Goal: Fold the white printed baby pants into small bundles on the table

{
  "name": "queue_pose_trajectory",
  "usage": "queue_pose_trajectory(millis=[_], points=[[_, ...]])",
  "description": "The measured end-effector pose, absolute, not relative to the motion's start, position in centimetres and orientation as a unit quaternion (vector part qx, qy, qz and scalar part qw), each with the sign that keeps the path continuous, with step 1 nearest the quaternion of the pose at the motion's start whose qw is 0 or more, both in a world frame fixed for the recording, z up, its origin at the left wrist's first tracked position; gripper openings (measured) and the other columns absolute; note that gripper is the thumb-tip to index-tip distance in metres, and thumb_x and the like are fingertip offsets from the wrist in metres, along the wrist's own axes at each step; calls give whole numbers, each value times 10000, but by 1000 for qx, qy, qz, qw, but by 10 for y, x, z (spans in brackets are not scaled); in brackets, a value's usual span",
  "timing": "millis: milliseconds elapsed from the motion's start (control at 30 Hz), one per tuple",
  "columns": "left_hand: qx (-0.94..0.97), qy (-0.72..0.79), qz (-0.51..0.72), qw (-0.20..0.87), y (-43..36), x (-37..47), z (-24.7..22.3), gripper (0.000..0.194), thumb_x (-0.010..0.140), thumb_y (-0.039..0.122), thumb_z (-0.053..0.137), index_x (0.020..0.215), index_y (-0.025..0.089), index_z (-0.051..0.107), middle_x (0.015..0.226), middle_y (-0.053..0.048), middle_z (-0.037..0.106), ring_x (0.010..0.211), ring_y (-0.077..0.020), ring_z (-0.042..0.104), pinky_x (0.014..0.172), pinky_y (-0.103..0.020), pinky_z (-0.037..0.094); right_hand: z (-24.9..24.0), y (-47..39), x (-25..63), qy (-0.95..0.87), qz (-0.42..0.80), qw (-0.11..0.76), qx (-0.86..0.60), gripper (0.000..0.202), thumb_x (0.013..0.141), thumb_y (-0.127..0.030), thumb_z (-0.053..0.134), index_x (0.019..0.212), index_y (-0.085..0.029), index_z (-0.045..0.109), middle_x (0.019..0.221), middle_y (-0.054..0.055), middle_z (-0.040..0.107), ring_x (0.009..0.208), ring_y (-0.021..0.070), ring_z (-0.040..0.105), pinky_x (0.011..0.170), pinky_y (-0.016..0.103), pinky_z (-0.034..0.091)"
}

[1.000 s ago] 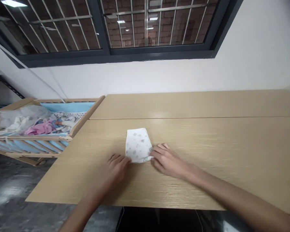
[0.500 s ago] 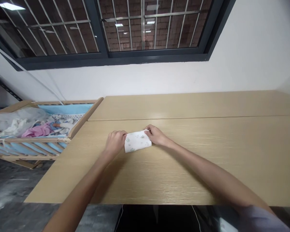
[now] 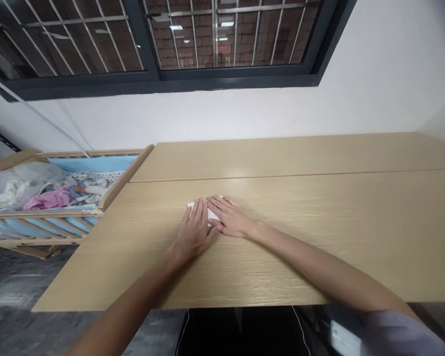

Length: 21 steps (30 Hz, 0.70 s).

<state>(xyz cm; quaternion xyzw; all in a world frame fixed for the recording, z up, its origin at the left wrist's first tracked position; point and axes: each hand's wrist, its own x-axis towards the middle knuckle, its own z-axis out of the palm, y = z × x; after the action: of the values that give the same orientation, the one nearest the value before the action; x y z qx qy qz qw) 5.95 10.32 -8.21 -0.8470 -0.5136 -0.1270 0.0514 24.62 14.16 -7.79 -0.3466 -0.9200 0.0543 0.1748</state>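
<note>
A small folded white cloth [image 3: 212,215] lies on the wooden table [image 3: 300,222], mostly covered by my two hands. My left hand [image 3: 196,230] rests flat on its left part with the fingers stretched forward. Across its right part lies my right hand [image 3: 230,217], palm down with fingers extended. The two hands nearly meet over the middle, thumbs close together. Only a strip between the hands and a corner at the upper left of the cloth show; the printed pattern is hidden.
Left of the table stands a wooden crib [image 3: 126,179] with blue lining, holding a pink cloth [image 3: 50,198], other fabrics and a clear plastic bag [image 3: 33,175]. A dark-framed window [image 3: 237,79] with bars is in the wall behind. White cables [image 3: 300,329] hang below the table's front edge.
Both hands have let go of the cloth's side edges and moved inward, now pressing flat on top of it. The cloth has gone from held up to lying on the table.
</note>
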Motion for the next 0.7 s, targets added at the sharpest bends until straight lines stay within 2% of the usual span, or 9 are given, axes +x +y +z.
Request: queue_pose_trajectory(millis=[133,300,500,600,700], points=[[-852,-510,-105,58,104,57,-87,840,1006,586,241,1510,-85,284,1586,-311,323,1531,-352,223,1240,-524,218,-87,146,254,-913,67,165,-367,725,1035,-581,279,1602,-130,246,1640,162,289,1536,307,222,1243,525,186],[-847,-511,-118,82,105,55,-89,809,1008,568,269,1523,-55,276,1583,-309,330,1522,-351,255,1232,-533,229,-85,144,266,-906,82,166,-380,775,1025,-614,276,1613,-115,202,1647,176,256,1540,297,214,1254,512,161],[-865,-483,-118,71,106,44,-79,830,989,630,309,1518,-9,298,1586,-294,337,1507,-362,279,1200,-546,249,-73,136,289,-886,110,167,-418,794,1020,-634,273,1610,-107,208,1644,207,246,1540,331,200,1240,543,181],[-874,-467,-124,60,109,33,-64,754,942,680,421,1432,109,458,1520,-227,459,1383,-370,439,1109,-545,339,-63,133,297,-901,107,181,-380,775,1010,-625,348,1616,-165,199,1672,169,192,1543,341,180,1223,560,207],[-875,-464,-132,47,111,25,-53,639,893,677,529,1282,172,564,1354,-167,595,1204,-336,560,1017,-507,385,-60,134,299,-919,116,172,-335,759,986,-601,450,1604,-212,242,1652,150,271,1516,336,256,1205,561,228]])
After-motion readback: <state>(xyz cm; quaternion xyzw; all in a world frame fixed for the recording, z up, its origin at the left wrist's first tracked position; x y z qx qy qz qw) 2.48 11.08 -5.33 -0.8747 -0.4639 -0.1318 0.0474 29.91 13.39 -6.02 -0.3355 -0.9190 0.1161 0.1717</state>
